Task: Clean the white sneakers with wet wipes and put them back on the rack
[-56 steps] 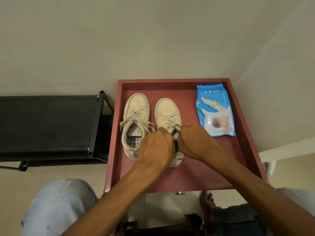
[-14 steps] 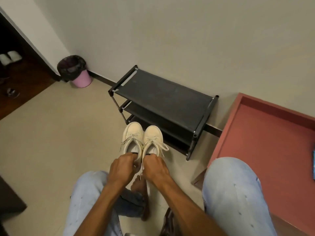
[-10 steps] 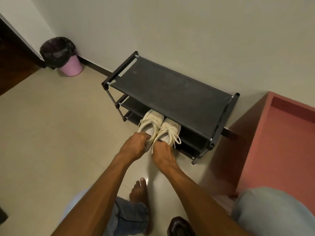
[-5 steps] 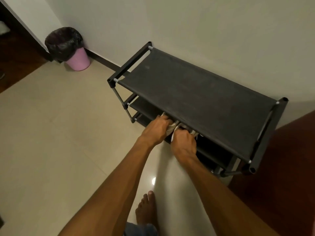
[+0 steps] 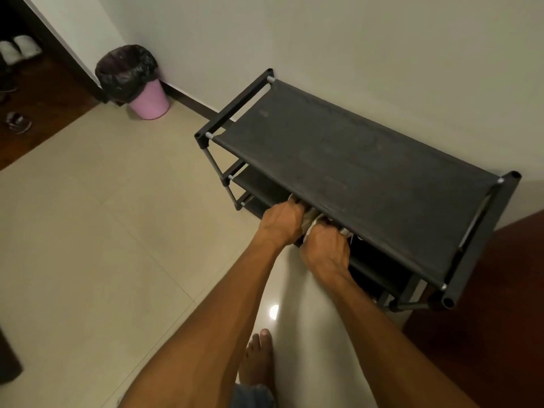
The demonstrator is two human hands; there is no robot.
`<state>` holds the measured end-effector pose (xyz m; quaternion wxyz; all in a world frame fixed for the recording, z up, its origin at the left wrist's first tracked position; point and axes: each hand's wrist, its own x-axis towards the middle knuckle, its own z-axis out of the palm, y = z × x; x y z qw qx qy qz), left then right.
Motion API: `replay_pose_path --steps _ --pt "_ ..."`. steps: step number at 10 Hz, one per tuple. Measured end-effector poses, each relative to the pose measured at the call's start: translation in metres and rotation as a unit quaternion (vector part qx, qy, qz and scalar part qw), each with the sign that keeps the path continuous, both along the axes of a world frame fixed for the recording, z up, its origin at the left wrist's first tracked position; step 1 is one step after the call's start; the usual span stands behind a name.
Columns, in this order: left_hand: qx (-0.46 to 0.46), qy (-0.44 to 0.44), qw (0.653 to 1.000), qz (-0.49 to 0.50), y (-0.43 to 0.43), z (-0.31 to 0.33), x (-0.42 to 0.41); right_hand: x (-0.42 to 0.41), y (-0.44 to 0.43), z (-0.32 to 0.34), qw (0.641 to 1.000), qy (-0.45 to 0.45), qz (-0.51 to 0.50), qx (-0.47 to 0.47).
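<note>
The black shoe rack [image 5: 362, 169] stands against the wall, its top shelf bare. The two white sneakers [image 5: 309, 218] sit on a lower shelf under the top one; only their heels and a bit of lace show. My left hand [image 5: 282, 220] grips the heel of the left sneaker. My right hand [image 5: 325, 245] grips the heel of the right sneaker. Both hands have their fingers tucked under the top shelf's front edge. The wet wipes are out of view.
A pink bin [image 5: 138, 83] with a black liner stands in the corner at the left. Beige floor tiles [image 5: 103, 245] spread in front of the rack. My bare foot [image 5: 259, 357] is below my arms. The red-brown table's side [image 5: 485, 319] is at the right.
Both hands carried the sneakers from the red table down to the rack and pushed them onto a lower shelf. In the last half second they slid a little deeper.
</note>
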<state>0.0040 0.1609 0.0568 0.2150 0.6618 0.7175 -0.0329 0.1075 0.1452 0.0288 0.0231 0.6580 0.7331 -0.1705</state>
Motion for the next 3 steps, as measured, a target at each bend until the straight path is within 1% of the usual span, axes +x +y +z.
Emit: replay_pose_path --steps 2,3 --pt "0.044 0.059 0.997 0.017 -0.018 0.005 0.022 0.007 -0.024 0.026 1.0 0.019 -0.006 0.024" --pt "0.093 0.081 0.991 0.044 -0.037 0.008 0.03 0.016 -0.041 0.035 0.997 0.06 0.019 0.034"
